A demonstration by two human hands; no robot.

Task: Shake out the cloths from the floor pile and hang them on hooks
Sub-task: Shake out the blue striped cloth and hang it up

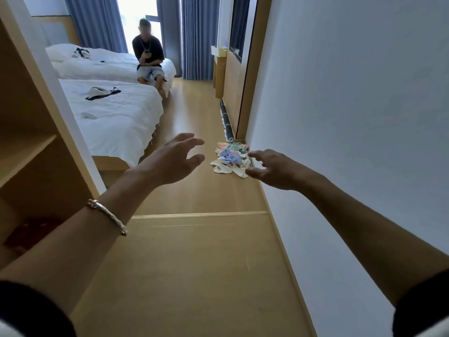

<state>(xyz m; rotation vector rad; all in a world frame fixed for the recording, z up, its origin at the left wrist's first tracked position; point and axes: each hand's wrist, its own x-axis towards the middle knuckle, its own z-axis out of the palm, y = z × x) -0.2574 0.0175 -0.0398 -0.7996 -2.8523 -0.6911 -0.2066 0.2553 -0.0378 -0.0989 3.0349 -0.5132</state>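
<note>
The step in hand looks like the first reach for a cloth. The pile of cloths (pixel 229 158) lies on the wooden floor (pixel 194 263) at twelve o'clock from the person, tight against the foot of the white wall (pixel 340 117), with a rolled mat (pixel 226 120) just beyond it. To do this well, it seems best to take one cloth only, pinching it by an edge or corner from the top of the heap so the rest do not come up with it. It should then be lifted away from the wall before shaking, since the wall is close at three o'clock and a bed (pixel 116 113) stands at ten o'clock. No hooks show in this view.

Both hands are stretched forward and hold nothing. The left hand (pixel 175 161), a bracelet (pixel 107 215) on its wrist, sits at nine o'clock of the pile, fingers spread wide and lightly curved. The right hand (pixel 277 170) is at four o'clock of it, fingers also parted and loose. Its fingertips overlap the pile's edge in the picture, but I cannot tell whether they touch it. The two hands are well apart from each other.
</note>
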